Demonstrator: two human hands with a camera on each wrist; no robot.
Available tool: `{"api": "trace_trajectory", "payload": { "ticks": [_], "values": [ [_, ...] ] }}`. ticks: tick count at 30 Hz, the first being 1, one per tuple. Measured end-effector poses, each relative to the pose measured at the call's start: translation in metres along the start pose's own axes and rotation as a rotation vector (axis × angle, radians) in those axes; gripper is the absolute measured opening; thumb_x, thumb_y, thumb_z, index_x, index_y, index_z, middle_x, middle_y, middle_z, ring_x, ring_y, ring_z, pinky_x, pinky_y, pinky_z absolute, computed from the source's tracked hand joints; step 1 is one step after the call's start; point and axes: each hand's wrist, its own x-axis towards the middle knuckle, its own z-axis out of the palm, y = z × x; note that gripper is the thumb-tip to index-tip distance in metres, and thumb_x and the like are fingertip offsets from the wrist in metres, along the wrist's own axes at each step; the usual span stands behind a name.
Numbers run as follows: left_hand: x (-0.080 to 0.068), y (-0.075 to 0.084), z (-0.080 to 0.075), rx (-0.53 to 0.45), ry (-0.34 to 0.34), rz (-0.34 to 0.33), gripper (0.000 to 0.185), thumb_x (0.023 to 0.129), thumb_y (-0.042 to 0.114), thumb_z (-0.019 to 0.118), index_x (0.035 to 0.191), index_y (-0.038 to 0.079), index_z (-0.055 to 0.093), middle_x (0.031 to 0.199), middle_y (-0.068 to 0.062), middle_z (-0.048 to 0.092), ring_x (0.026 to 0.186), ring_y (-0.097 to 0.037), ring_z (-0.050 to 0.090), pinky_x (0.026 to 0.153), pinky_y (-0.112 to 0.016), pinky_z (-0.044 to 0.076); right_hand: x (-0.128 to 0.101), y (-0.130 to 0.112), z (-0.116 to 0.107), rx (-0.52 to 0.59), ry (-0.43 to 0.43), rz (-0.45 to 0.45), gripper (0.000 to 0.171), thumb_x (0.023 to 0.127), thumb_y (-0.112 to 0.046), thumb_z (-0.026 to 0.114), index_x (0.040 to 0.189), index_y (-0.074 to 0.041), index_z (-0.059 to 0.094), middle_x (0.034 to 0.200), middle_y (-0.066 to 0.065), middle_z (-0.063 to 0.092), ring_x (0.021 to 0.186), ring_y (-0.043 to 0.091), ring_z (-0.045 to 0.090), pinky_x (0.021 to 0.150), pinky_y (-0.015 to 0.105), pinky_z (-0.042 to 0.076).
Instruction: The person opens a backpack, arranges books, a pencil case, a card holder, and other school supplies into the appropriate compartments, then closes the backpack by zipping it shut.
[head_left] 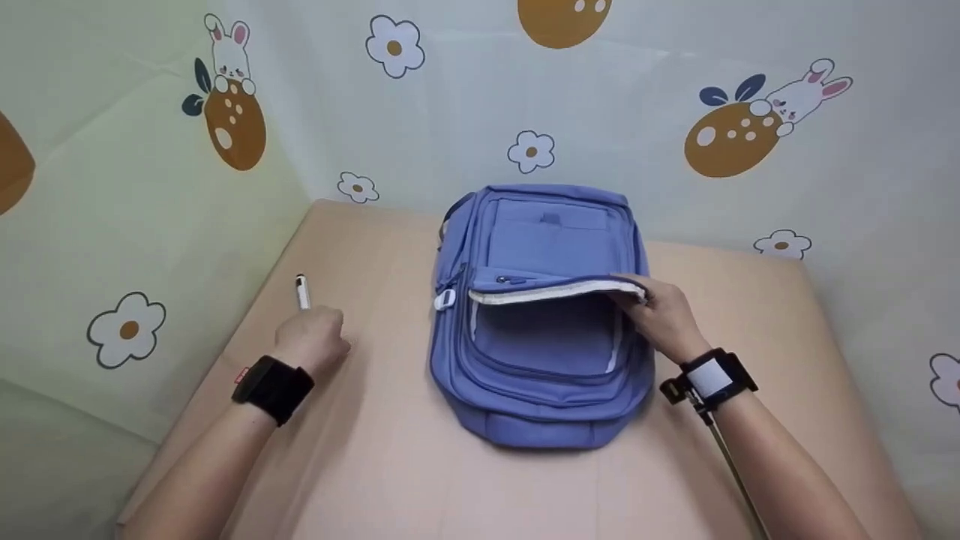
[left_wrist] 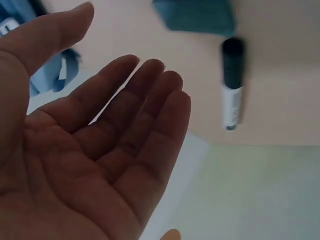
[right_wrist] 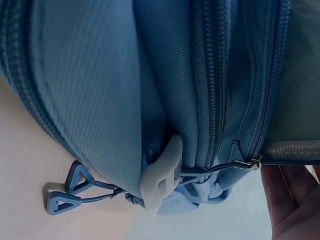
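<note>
A blue backpack (head_left: pixel 551 247) lies on its back, its front pocket unzipped and gaping. At the pocket's right side, my right hand (head_left: pixel 664 315) grips the edge of the lifted flap (head_left: pixel 559 291); the right wrist view shows fingers (right_wrist: pixel 287 192) against that edge beside a zipper pull. My left hand (head_left: pixel 311 337) is left of the backpack, close to a white marker (head_left: pixel 302 291) with a dark cap. In the left wrist view, this hand (left_wrist: pixel 110 145) has loosely bent fingers and an empty palm. The marker (left_wrist: pixel 232 85) lies apart from it, beside a blurred teal object (left_wrist: pixel 197 15).
Everything lies on a tan-covered table (head_left: pixel 390 465). A pale curtain (head_left: pixel 450 112) printed with rabbits and flowers rises behind and on both sides. White plastic buckles (right_wrist: pixel 162 175) and triangular zipper pulls (right_wrist: pixel 65 202) hang at the backpack's side. A cable (head_left: pixel 731 472) runs along the right forearm.
</note>
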Motion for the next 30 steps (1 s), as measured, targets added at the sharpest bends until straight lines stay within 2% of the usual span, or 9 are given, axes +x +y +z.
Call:
{"api": "trace_trajectory", "payload": {
  "ticks": [5,9,15,19,22,24,27,30],
  "values": [
    [-0.007,-0.007,0.015,0.022,0.059,0.027,0.009,0.09,0.001,0.067,0.083,-0.003,0.065,0.076,-0.018,0.062,0.063,-0.033,0.061,0.05,-0.049,0.051,0.001,0.001,0.001,0.007,-0.011,0.012,0.026,0.094,-0.018,0.075,0.12,-0.012,0.077,0.116,0.004,0.075,0.107,0.023,0.069,0.093,0.037,0.053],
    [-0.007,-0.012,0.024,0.031,0.097,0.053,0.01,0.089,0.0,0.071,0.083,-0.001,0.063,0.078,-0.017,0.061,0.067,-0.035,0.063,0.053,-0.049,0.053,0.0,0.002,0.003,0.014,-0.01,0.026,0.027,0.093,-0.013,0.076,0.121,-0.009,0.076,0.117,0.008,0.074,0.11,0.028,0.069,0.097,0.046,0.052],
    [-0.005,-0.02,0.033,0.036,0.146,0.081,0.013,0.089,-0.002,0.07,0.085,0.001,0.058,0.077,-0.016,0.061,0.068,-0.036,0.062,0.056,-0.05,0.052,0.0,0.001,0.003,0.014,-0.005,0.017,0.027,0.094,-0.016,0.075,0.121,-0.009,0.076,0.117,0.009,0.074,0.11,0.029,0.069,0.097,0.047,0.052],
    [-0.004,-0.013,0.033,0.029,0.148,0.095,0.009,0.091,-0.001,0.068,0.088,0.0,0.06,0.079,-0.017,0.062,0.07,-0.036,0.063,0.058,-0.05,0.053,0.001,0.0,0.002,-0.005,-0.009,0.0,0.025,0.094,-0.017,0.075,0.118,-0.009,0.077,0.114,0.008,0.075,0.107,0.026,0.07,0.093,0.044,0.053],
    [-0.007,0.006,0.028,-0.029,0.16,0.129,0.009,0.088,0.001,0.071,0.091,0.002,0.062,0.082,-0.014,0.063,0.074,-0.033,0.063,0.063,-0.048,0.054,0.001,0.0,0.001,-0.026,-0.004,0.01,0.02,0.094,-0.016,0.075,0.113,-0.009,0.078,0.107,0.007,0.076,0.097,0.022,0.07,0.086,0.039,0.054],
    [-0.01,0.026,0.023,-0.08,0.181,0.184,0.013,0.086,0.001,0.072,0.094,0.005,0.064,0.085,-0.01,0.064,0.077,-0.029,0.064,0.068,-0.045,0.055,0.002,-0.001,0.0,-0.021,0.001,0.04,0.018,0.094,-0.017,0.075,0.11,-0.009,0.079,0.097,0.008,0.076,0.08,0.021,0.069,0.073,0.036,0.055],
    [-0.015,0.062,0.015,-0.147,0.244,0.341,0.018,0.084,0.001,0.074,0.098,0.008,0.065,0.089,-0.005,0.065,0.08,-0.023,0.064,0.071,-0.04,0.056,0.003,-0.003,-0.002,-0.008,0.019,0.092,0.017,0.094,-0.021,0.075,0.103,-0.008,0.079,0.081,0.008,0.072,0.062,0.019,0.062,0.056,0.029,0.05],
    [-0.016,0.101,0.01,-0.187,0.335,0.551,0.02,0.085,0.0,0.074,0.101,0.009,0.065,0.092,-0.003,0.067,0.083,-0.02,0.065,0.072,-0.036,0.056,0.005,-0.005,-0.003,-0.003,0.044,0.126,0.02,0.094,-0.025,0.076,0.091,-0.006,0.075,0.07,0.007,0.064,0.052,0.016,0.056,0.048,0.027,0.045]
  ]
}}
